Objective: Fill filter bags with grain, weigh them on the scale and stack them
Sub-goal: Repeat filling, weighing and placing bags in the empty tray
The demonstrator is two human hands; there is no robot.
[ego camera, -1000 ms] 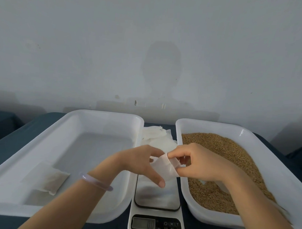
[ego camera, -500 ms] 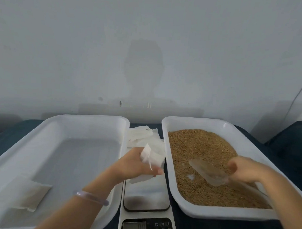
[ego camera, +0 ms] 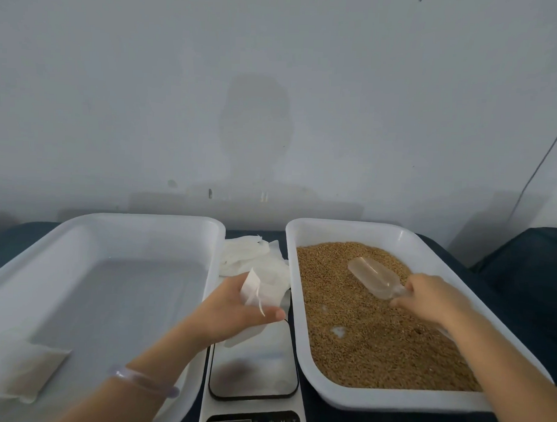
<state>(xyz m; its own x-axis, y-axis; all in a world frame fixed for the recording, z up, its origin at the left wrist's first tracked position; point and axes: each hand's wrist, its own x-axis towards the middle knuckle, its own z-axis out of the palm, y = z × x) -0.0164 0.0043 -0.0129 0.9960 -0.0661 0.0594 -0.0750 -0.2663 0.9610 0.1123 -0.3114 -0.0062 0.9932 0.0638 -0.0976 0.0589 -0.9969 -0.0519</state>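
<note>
Left hand (ego camera: 232, 313) pinches filter bag (ego camera: 259, 289) | right hand (ego camera: 432, 298) grips scoop (ego camera: 372, 279), inside tray (ego camera: 343, 224) rim

A plain packing workspace: a grain tray (ego camera: 349, 224), a digital scale (ego camera: 252, 367), dark table (ego camera: 521, 282), bare wall (ego camera: 275, 84).

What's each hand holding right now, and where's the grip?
Left hand grips the filter bag around its middle, below the opening. Right hand grips the clear scoop by its handle.
</note>
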